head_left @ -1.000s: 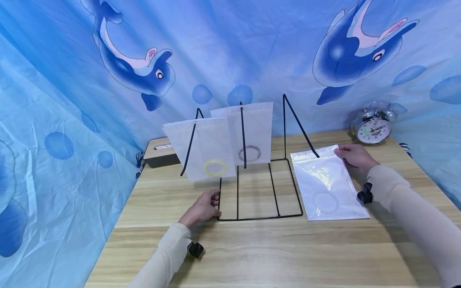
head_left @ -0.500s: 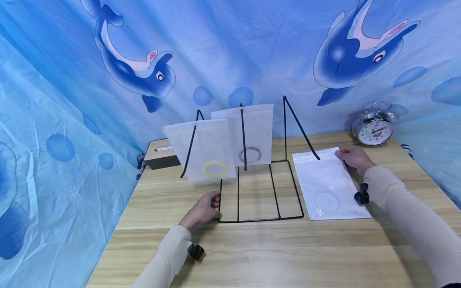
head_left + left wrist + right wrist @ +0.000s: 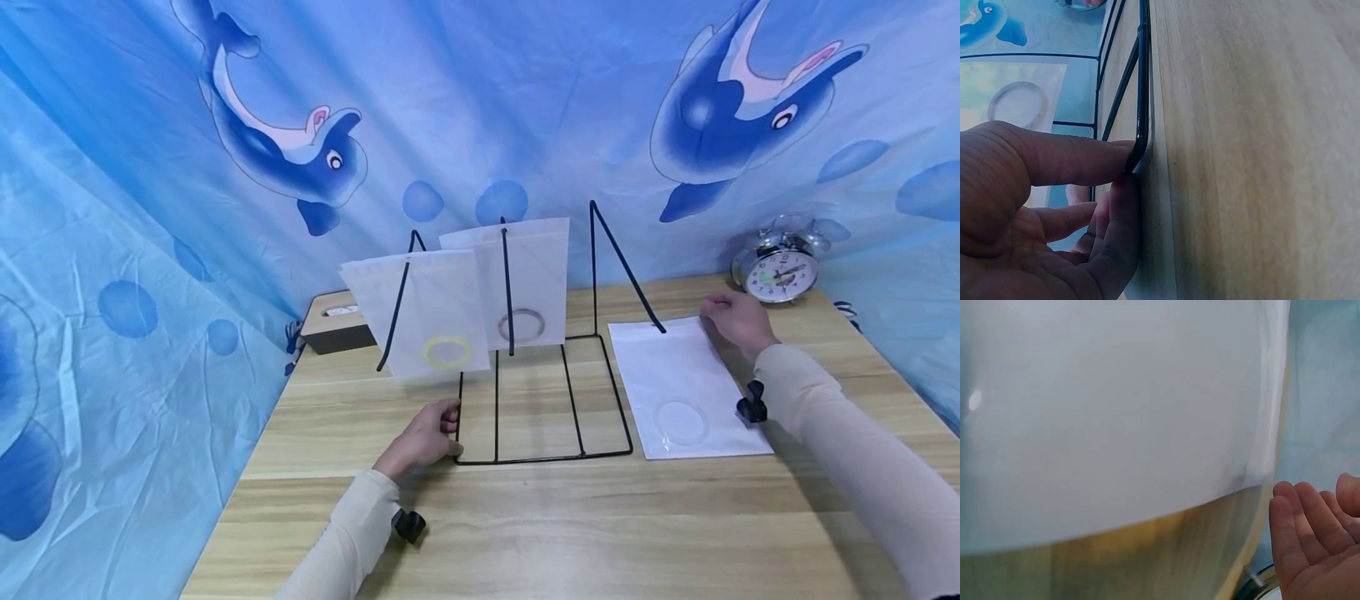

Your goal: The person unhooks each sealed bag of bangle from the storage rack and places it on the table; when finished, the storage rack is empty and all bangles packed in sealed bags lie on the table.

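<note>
In the head view, my left hand (image 3: 423,433) holds the front left corner of a black wire display rack (image 3: 543,461). The left wrist view shows the thumb and a finger pinching the rack's corner rod (image 3: 1142,87). A white zip bag (image 3: 667,375) with a clear ring shape near its bottom is at the tip of the rack's right hook (image 3: 630,275). My right hand (image 3: 738,325) is just beside that bag's upper right corner. In the right wrist view its fingers (image 3: 1319,525) are extended, apart from the bag, with the thumb off to one side.
A white bag with a yellow ring (image 3: 420,308) hangs on the left hook, and one with a grey ring (image 3: 536,275) on the middle hook. Behind stand a tissue box (image 3: 337,333) and an alarm clock (image 3: 780,271). A dolphin-print curtain (image 3: 480,100) backs the wooden table (image 3: 562,533).
My right hand has let go of the right bag's upper corner and moved slightly up from it. The bag's top has dropped a little at the hook tip. My left hand keeps its hold.
</note>
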`<state>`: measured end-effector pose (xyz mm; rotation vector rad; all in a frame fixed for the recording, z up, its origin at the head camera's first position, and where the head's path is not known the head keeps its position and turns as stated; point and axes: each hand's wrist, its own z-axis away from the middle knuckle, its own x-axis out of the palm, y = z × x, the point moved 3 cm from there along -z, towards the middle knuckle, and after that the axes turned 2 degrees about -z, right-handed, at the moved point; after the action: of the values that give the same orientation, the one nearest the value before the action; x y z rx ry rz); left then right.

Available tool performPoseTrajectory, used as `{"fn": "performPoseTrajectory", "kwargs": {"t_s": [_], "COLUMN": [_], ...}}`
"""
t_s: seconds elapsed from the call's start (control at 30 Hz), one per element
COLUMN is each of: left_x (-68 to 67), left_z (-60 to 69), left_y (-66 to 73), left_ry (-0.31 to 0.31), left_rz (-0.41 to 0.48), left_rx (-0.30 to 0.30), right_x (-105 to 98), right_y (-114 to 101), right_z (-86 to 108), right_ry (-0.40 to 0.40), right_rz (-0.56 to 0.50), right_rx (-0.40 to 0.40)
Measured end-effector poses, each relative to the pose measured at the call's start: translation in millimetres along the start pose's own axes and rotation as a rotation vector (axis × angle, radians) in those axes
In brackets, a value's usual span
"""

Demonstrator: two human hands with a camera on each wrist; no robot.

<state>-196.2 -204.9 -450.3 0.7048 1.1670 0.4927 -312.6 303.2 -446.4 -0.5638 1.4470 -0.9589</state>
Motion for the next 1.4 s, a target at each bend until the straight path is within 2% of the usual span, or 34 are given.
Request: {"fn": "performPoseTrajectory", "kwargs": {"t_s": [0.23,0.43,0.7,0.93,1.13,1.3,1.4], "left_x": [-0.4,0.7,-0.1,0.1,1.9,3.3,2.4], "left_z": [-1.0,-1.5,0.1,-0.4,-0.8,0.1,-0.1], "left_y": [0.1,-1.1,-0.5,-2.1,-1.6,-2.6,-1.7], "left_ry": [0.011,0.007,0.007,0.006,0.017,0.01,0.014], "left_rz": [-0.008,-0.02,-0.003,-0.008,-0.008,0.012,0.013], "left_rx": [0.005,0.011,0.02,0.002,0.006,0.003,-0.002], "right_x": [18,35,55,75,83,85,86], "right_y": [-27,-58,-106,-138,-160,-177,-187], "right_z": [11.3,28.7,60.1,69.0,69.8,74.0,72.6], "right_ry": [-0.129,-0.195,-0.321,-0.309,-0.273,-0.294,-0.259], "right_rz": [-0.055,-0.03,-0.119,-0.208,-0.184,-0.302,-0.345], "right_rx": [-0.07,-0.157,-0.381,-0.421,-0.532,-0.599,-0.634]}}
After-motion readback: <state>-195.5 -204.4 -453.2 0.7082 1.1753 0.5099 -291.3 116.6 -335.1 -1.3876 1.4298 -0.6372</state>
